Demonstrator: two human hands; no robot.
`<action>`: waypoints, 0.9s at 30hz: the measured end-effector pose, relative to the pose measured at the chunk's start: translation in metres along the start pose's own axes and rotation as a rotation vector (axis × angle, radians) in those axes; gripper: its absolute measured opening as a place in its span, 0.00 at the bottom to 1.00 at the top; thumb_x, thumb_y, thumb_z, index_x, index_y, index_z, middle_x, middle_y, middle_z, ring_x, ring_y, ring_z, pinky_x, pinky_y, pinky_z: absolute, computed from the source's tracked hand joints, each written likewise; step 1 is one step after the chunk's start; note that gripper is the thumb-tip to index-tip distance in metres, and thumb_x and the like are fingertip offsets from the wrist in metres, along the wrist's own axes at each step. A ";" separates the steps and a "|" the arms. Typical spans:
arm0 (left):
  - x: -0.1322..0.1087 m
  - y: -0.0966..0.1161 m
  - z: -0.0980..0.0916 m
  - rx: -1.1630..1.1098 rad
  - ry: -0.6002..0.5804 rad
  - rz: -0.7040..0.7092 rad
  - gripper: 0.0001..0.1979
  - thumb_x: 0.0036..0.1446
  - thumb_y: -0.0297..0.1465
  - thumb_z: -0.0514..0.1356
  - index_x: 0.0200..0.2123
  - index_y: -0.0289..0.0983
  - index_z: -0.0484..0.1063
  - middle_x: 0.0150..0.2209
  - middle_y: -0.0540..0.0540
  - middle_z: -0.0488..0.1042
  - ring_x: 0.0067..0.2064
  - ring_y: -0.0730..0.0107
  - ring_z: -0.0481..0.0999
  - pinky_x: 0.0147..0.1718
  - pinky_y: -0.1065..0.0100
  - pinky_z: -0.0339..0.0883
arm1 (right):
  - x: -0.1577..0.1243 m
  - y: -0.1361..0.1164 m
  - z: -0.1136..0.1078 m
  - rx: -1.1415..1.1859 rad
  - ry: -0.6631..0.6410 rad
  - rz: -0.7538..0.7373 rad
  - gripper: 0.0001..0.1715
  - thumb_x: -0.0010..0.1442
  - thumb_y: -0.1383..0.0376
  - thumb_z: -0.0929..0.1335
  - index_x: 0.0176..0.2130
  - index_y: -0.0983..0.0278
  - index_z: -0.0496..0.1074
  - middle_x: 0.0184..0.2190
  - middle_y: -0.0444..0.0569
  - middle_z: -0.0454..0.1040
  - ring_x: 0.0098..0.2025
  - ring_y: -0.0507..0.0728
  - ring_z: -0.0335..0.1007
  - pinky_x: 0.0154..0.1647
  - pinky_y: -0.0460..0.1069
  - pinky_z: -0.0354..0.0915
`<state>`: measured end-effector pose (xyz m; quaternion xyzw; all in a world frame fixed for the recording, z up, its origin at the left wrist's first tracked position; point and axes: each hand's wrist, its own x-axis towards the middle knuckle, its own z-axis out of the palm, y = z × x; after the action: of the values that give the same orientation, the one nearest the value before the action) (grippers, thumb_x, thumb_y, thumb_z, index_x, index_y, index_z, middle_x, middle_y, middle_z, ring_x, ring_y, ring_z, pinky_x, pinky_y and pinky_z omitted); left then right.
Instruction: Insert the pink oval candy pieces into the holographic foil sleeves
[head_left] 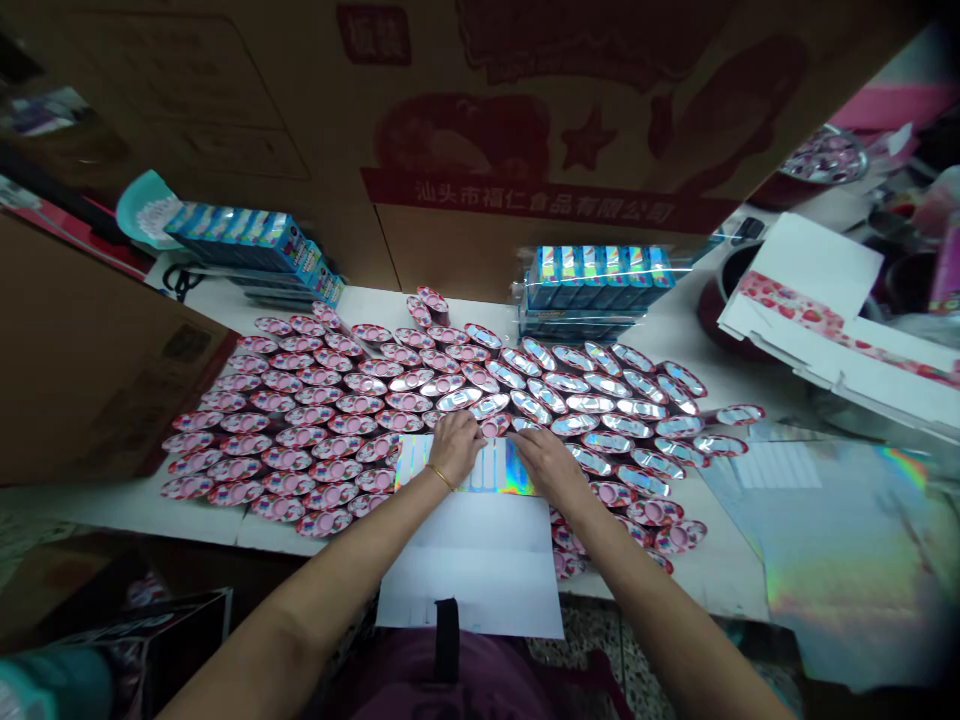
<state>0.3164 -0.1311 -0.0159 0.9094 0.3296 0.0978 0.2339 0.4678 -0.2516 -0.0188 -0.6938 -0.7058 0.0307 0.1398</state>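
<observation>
Extending forward, the left hand (454,448) and right hand (547,468) meet on a holographic sheet (504,468), grip unclear.

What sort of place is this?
Probably a small food-packing workshop. Rows of pink foil-lidded oval packs cover a white table, a carton overhead carries a Chinese food company's name, and shrink-wrapped blue boxes sit stacked beyond.

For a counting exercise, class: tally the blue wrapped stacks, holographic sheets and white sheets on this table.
Blue wrapped stacks: 2 (left, right)
Holographic sheets: 2 (centre, right)
White sheet: 1
Total: 5
</observation>
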 end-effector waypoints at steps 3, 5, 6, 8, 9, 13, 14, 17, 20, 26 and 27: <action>0.000 0.000 -0.001 -0.022 0.022 -0.004 0.04 0.51 0.33 0.58 0.30 0.38 0.68 0.39 0.46 0.66 0.45 0.63 0.62 0.44 0.61 0.55 | -0.002 0.001 0.007 -0.100 -0.052 -0.011 0.22 0.56 0.71 0.60 0.51 0.62 0.63 0.45 0.54 0.68 0.42 0.58 0.61 0.40 0.53 0.59; 0.000 0.000 -0.001 -0.033 0.034 -0.006 0.04 0.51 0.33 0.58 0.30 0.38 0.68 0.39 0.46 0.66 0.45 0.63 0.62 0.44 0.61 0.55 | -0.006 -0.001 0.012 -0.126 -0.037 -0.018 0.21 0.56 0.71 0.60 0.50 0.64 0.65 0.46 0.55 0.67 0.43 0.59 0.60 0.40 0.53 0.59; 0.000 -0.001 -0.002 -0.036 0.037 -0.008 0.04 0.51 0.32 0.58 0.29 0.38 0.68 0.38 0.46 0.66 0.45 0.64 0.62 0.44 0.61 0.55 | -0.008 -0.001 0.014 -0.123 -0.017 -0.010 0.19 0.57 0.71 0.59 0.49 0.64 0.66 0.46 0.55 0.67 0.43 0.59 0.60 0.41 0.53 0.59; 0.000 -0.001 -0.001 -0.040 0.040 -0.011 0.04 0.51 0.32 0.58 0.29 0.38 0.68 0.38 0.46 0.66 0.44 0.64 0.62 0.44 0.62 0.55 | -0.009 -0.003 0.013 -0.098 0.022 0.004 0.16 0.58 0.70 0.59 0.44 0.65 0.68 0.46 0.54 0.67 0.44 0.58 0.59 0.42 0.52 0.58; 0.000 -0.002 -0.001 -0.043 0.041 -0.012 0.04 0.51 0.32 0.58 0.29 0.38 0.68 0.38 0.46 0.66 0.44 0.64 0.62 0.44 0.62 0.55 | -0.008 -0.004 0.011 -0.083 0.032 0.005 0.14 0.59 0.69 0.58 0.42 0.65 0.69 0.45 0.53 0.68 0.44 0.57 0.60 0.42 0.52 0.58; 0.000 -0.005 -0.001 -0.069 0.059 -0.007 0.04 0.51 0.32 0.57 0.29 0.37 0.68 0.39 0.46 0.67 0.44 0.64 0.62 0.44 0.62 0.55 | 0.004 -0.007 -0.003 -0.096 0.021 0.015 0.15 0.60 0.64 0.59 0.44 0.63 0.68 0.44 0.52 0.68 0.42 0.57 0.60 0.41 0.52 0.57; 0.000 -0.005 -0.001 -0.079 0.065 -0.006 0.04 0.52 0.32 0.57 0.30 0.37 0.68 0.39 0.46 0.67 0.44 0.64 0.62 0.44 0.62 0.56 | 0.006 -0.008 -0.006 -0.119 0.011 0.021 0.16 0.59 0.63 0.60 0.47 0.62 0.67 0.45 0.53 0.68 0.41 0.58 0.60 0.40 0.52 0.57; 0.000 -0.006 -0.002 -0.104 0.080 -0.011 0.04 0.52 0.32 0.56 0.29 0.37 0.67 0.38 0.46 0.66 0.43 0.65 0.62 0.43 0.63 0.56 | 0.006 -0.008 -0.003 -0.165 -0.002 -0.005 0.19 0.59 0.66 0.60 0.50 0.63 0.64 0.45 0.54 0.67 0.42 0.59 0.60 0.41 0.53 0.57; 0.000 -0.005 -0.003 -0.110 0.080 -0.023 0.05 0.52 0.32 0.56 0.28 0.37 0.68 0.38 0.46 0.67 0.43 0.64 0.62 0.44 0.62 0.56 | -0.002 -0.007 0.008 -0.146 0.051 -0.058 0.19 0.59 0.70 0.59 0.49 0.65 0.65 0.47 0.54 0.66 0.47 0.59 0.58 0.46 0.53 0.56; 0.002 -0.004 -0.001 -0.062 0.086 -0.051 0.04 0.52 0.31 0.57 0.29 0.37 0.68 0.38 0.45 0.67 0.44 0.64 0.62 0.44 0.62 0.55 | 0.004 -0.023 -0.026 0.155 0.137 0.034 0.12 0.58 0.71 0.59 0.36 0.64 0.69 0.37 0.53 0.70 0.41 0.56 0.63 0.42 0.51 0.60; 0.002 -0.004 -0.001 -0.062 0.080 -0.045 0.03 0.51 0.31 0.57 0.29 0.37 0.68 0.38 0.45 0.68 0.44 0.64 0.63 0.45 0.62 0.55 | 0.009 -0.027 -0.040 0.263 0.146 0.087 0.11 0.58 0.70 0.59 0.34 0.64 0.69 0.35 0.51 0.71 0.38 0.55 0.64 0.40 0.50 0.60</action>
<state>0.3156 -0.1266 -0.0173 0.8895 0.3560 0.1388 0.2506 0.4516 -0.2500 0.0272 -0.6998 -0.6530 0.0784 0.2790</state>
